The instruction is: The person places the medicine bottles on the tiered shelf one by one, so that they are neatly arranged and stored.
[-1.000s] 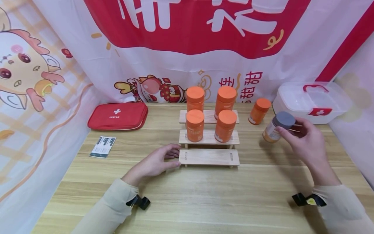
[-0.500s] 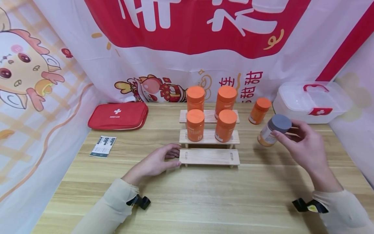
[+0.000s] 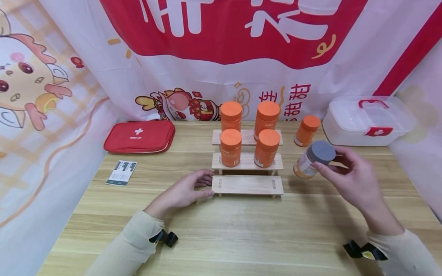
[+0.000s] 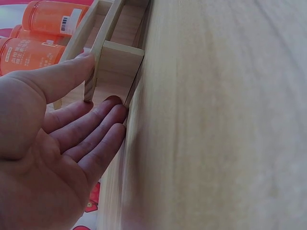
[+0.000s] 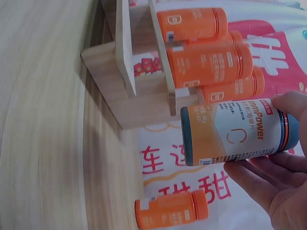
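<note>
My right hand (image 3: 357, 186) grips a supplement bottle (image 3: 305, 164) near its grey lid, with the thumb on the near side. The bottle is tilted above the table, right of the wooden stepped rack (image 3: 246, 185). In the right wrist view the bottle's label (image 5: 235, 132) is grey and orange with a large C. At the rack's left end my left hand (image 3: 184, 189) touches the lowest step. In the left wrist view its thumb (image 4: 72, 76) lies at the step's edge and the other fingers are extended beside it. Several orange bottles (image 3: 230, 148) stand on the two upper steps.
A smaller orange bottle (image 3: 305, 131) stands on the table right of the rack, before a clear lidded first-aid box (image 3: 348, 126). To the left lie a red first-aid pouch (image 3: 138, 138) and a printed card (image 3: 121, 173). A printed cloth (image 3: 193, 69) hangs behind.
My right hand has carried the grey-lidded bottle left and toward me, away from the clear box. The left hand stays at the rack.
</note>
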Motion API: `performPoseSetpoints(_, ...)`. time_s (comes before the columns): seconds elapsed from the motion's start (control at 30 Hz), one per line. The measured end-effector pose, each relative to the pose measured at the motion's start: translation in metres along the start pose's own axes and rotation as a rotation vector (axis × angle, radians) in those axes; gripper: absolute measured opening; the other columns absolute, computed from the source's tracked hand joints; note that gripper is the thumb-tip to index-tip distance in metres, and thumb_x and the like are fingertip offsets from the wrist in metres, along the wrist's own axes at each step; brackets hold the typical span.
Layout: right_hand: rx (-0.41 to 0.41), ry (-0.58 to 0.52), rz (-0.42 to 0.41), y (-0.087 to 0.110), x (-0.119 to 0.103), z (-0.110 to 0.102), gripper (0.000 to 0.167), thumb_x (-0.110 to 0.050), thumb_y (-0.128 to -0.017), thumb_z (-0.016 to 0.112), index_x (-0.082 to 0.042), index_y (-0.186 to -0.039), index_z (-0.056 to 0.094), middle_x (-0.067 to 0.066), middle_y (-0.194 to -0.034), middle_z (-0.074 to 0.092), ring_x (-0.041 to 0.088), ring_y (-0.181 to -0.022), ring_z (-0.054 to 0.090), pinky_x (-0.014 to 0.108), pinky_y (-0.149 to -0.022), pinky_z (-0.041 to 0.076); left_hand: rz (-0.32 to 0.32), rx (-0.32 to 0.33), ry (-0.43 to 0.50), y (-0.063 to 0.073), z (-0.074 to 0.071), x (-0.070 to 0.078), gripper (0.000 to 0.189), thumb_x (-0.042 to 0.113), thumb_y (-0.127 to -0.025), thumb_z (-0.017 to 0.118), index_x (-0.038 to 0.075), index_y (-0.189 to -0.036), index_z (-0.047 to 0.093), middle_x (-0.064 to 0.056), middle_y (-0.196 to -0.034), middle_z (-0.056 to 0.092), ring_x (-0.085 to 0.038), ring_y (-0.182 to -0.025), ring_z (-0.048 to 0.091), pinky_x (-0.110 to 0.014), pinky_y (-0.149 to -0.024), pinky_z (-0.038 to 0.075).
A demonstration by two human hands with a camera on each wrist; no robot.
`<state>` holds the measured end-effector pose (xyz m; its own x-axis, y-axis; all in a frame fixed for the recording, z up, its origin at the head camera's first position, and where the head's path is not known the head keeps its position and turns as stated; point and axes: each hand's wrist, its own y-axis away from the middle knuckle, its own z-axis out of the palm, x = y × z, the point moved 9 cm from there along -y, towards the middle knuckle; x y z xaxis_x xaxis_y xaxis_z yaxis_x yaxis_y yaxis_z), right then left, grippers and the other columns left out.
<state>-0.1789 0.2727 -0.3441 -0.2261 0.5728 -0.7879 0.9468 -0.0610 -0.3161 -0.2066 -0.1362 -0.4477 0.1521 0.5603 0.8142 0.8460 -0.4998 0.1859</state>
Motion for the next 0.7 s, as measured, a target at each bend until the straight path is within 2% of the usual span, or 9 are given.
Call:
performPoseSetpoints(0.43,-0.062,-0.052,-0.094,0.013,-0.030,0.020,0.057,0.001,-0.087,0.088,-0.001,-0.139,0.065,-0.020,-0.123,0.067,-0.007,-0.109,0.067,0.008,-0.087,0.059,-0.001,0.002,0.003,0.001,0.000,0.000,0.058,0.017,-0.101,0.078,0.003,-0.152,0.054,-0.011,-0.137,0.070,-0.030,-0.131,0.067,-0.050,-0.117,0.055)
performPoseSetpoints(0.53,-0.084,-0.058,-0.115,0.015,-0.037,0.029,0.055,0.000,-0.087,0.088,0.000,-0.138,0.066,-0.012,-0.123,0.070,-0.007,-0.109,0.068,0.009,-0.087,0.060,-0.002,0.003,0.002,0.001,-0.001,0.000,0.059,0.018,-0.101,0.078,0.004,-0.152,0.054,-0.011,-0.137,0.070,-0.031,-0.131,0.067,-0.050,-0.118,0.054)
performPoseSetpoints(0.7,-0.128,-0.080,-0.142,0.018,-0.046,0.045,0.053,0.001,-0.087,0.088,0.001,-0.136,0.066,0.011,-0.124,0.073,-0.007,-0.108,0.069,0.011,-0.089,0.061,-0.008,0.003,-0.005,0.001,-0.001,-0.001,0.059,0.019,-0.101,0.078,0.004,-0.153,0.053,-0.011,-0.139,0.070,-0.030,-0.132,0.067,-0.050,-0.118,0.054)
